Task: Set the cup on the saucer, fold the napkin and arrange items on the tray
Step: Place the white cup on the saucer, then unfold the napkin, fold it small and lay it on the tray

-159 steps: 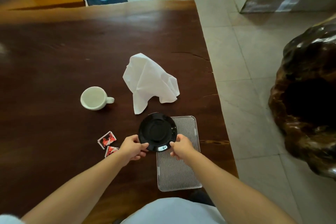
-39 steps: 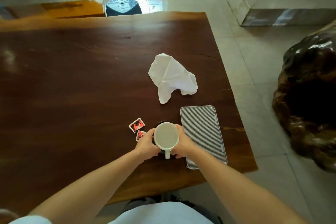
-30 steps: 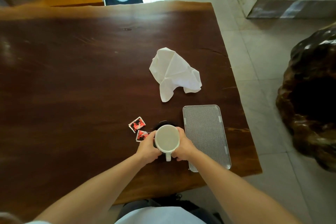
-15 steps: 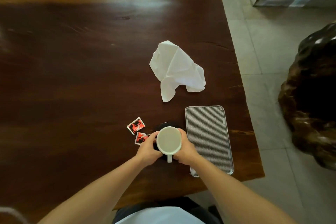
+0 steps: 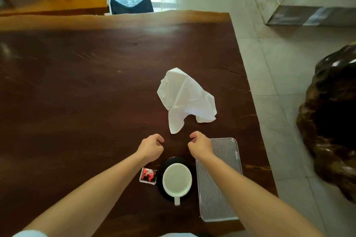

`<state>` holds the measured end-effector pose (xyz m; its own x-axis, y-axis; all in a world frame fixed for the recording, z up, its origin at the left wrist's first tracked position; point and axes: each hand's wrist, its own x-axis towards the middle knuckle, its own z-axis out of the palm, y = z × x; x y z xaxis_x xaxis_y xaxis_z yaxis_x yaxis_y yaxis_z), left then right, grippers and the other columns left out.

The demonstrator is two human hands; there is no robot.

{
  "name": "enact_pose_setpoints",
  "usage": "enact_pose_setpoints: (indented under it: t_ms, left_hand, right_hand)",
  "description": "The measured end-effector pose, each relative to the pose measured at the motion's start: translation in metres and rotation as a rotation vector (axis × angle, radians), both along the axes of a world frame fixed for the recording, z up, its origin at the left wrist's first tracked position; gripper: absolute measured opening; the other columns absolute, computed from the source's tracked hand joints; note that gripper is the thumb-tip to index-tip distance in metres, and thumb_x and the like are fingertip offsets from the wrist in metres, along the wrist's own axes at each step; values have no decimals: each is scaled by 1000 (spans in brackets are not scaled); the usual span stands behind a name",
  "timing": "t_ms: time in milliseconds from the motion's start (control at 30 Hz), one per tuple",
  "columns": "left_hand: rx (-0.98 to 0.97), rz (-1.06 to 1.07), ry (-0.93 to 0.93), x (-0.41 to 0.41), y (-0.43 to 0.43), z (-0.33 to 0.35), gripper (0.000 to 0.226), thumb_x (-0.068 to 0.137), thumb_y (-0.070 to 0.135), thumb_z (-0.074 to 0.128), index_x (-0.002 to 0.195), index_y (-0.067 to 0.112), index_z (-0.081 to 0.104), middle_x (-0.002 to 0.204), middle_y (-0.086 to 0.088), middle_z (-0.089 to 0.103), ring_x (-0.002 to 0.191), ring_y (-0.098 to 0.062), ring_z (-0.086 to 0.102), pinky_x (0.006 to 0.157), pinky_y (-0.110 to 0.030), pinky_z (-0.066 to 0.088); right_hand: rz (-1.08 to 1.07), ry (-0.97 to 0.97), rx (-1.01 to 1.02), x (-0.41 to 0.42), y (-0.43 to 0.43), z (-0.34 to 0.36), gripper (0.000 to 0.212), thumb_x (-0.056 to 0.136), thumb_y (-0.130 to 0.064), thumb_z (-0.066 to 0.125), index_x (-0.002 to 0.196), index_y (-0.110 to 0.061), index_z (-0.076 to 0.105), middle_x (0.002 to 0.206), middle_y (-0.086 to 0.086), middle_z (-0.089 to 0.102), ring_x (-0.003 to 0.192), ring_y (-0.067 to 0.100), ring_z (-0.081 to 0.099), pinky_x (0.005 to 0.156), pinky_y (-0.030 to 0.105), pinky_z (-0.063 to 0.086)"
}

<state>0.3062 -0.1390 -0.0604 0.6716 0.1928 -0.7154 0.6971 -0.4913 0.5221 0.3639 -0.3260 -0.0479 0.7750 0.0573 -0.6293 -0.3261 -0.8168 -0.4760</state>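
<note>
Your left hand (image 5: 152,147) is loosely curled and holds nothing, above the dark brown wooden table (image 5: 77,102). Just right of that arm lies 1 small red packet (image 5: 148,175). Next, the white round cup (image 5: 177,180) sits on the black round saucer (image 5: 169,161). Farther up lies the crumpled white napkin (image 5: 185,98). Your right hand (image 5: 200,145) is curled and empty too, beside the grey ribbed tray (image 5: 219,188).

The supporting surface is a dark wooden table (image 5: 77,102) with a lighter far edge. Resting directly on it: a crumpled white napkin (image 5: 185,98) right of centre; a ribbed rectangular tray (image 5: 219,188) at the near right edge; a black saucer (image 5: 160,181) just left of the tray; a red packet (image 5: 148,175) beside the saucer's left rim.
</note>
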Motion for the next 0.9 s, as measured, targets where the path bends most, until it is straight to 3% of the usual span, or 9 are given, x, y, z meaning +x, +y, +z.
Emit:
enact_pose_setpoints:
  t_ms: [233,367,567,733,900]
  left_hand:
    - [76,-103,-149,47,-14,-14,23,91,18,64,113,22,69,106,0,72,92,-19,67,85,-37,57]
    - [139,-223,-196,56,-28,-25,37,92,20,64,128,25,62,125,2,62,112,-23,62,92,-39,52]
    - [232,-392,-171,62,-29,-41,53,96,21,59,147,24,44,141,2,49,116,-27,60,92,-45,53]
    - [346,-464,-152,66,-32,-44,51,91,25,68,135,17,44,126,-2,55,101,-28,65,74,-41,56]
    - [357,-327,-108,60,-29,-47,27,89,0,54,111,13,47,104,-7,61,92,-33,64,67,-42,47]
  right_hand:
    - [81,-189,-164,61,6,-27,46,86,-6,60,132,-13,56,131,9,55,123,30,49,92,39,49]
    - [218,-325,-336,79,-1,-43,58,82,1,63,135,-18,50,134,6,47,116,30,44,87,38,53]
    - [284,-230,-378,88,-15,-63,68,88,-1,59,149,-21,35,150,3,39,128,31,38,98,41,49]
    - [211,-201,-329,98,-18,-66,53,86,3,60,135,-15,47,131,10,55,119,33,50,89,45,52]
    - [206,-98,-291,101,-22,-63,33,91,-9,52,119,-20,65,119,10,64,105,35,61,83,42,55]
